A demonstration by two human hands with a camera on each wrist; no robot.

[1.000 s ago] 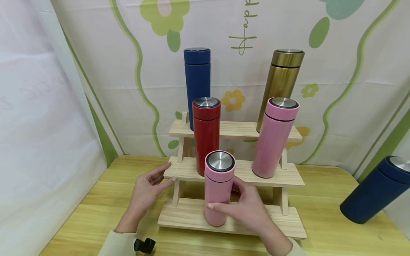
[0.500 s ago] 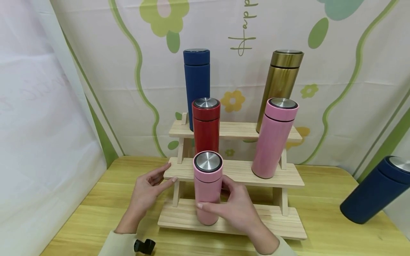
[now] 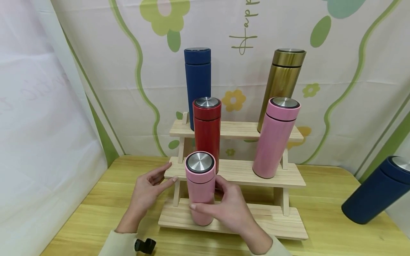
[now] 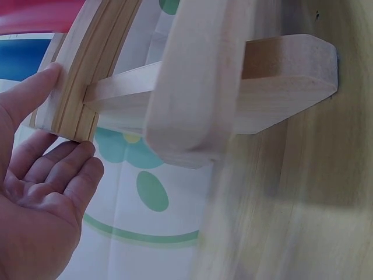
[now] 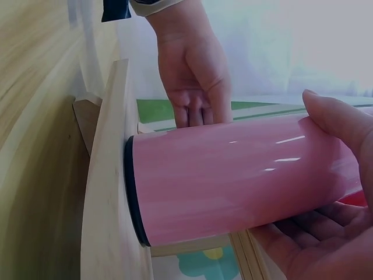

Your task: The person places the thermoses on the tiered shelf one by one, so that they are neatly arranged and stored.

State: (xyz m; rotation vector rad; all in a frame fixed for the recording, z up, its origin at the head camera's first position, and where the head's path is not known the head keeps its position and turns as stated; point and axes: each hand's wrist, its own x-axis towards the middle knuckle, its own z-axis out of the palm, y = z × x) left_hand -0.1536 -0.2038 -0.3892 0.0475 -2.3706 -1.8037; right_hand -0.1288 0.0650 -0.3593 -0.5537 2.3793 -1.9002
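Observation:
My right hand point(image 3: 229, 208) holds a pink thermos point(image 3: 201, 192) with a steel-topped lid around its body. The thermos stands upright on the bottom step of a wooden three-tier display stand point(image 3: 256, 222); in the right wrist view the black base of the pink thermos point(image 5: 233, 181) meets the board. My left hand point(image 3: 148, 188) grips the left end of the middle step, and in the left wrist view the thumb and fingers of the left hand point(image 4: 44, 186) lie on either side of the board's end. A red thermos point(image 3: 206, 131) stands behind the held one.
Another pink thermos point(image 3: 277, 138) stands at the middle step's right. On the top step are a blue thermos point(image 3: 198, 85) and a gold thermos point(image 3: 283, 81). A dark blue thermos point(image 3: 374, 192) stands on the table at right. A printed curtain point(image 3: 128, 117) hangs behind.
My right hand has moved the pink thermos leftward along the bottom step, from in front of the middle to near the left end. My left hand has stayed at the stand.

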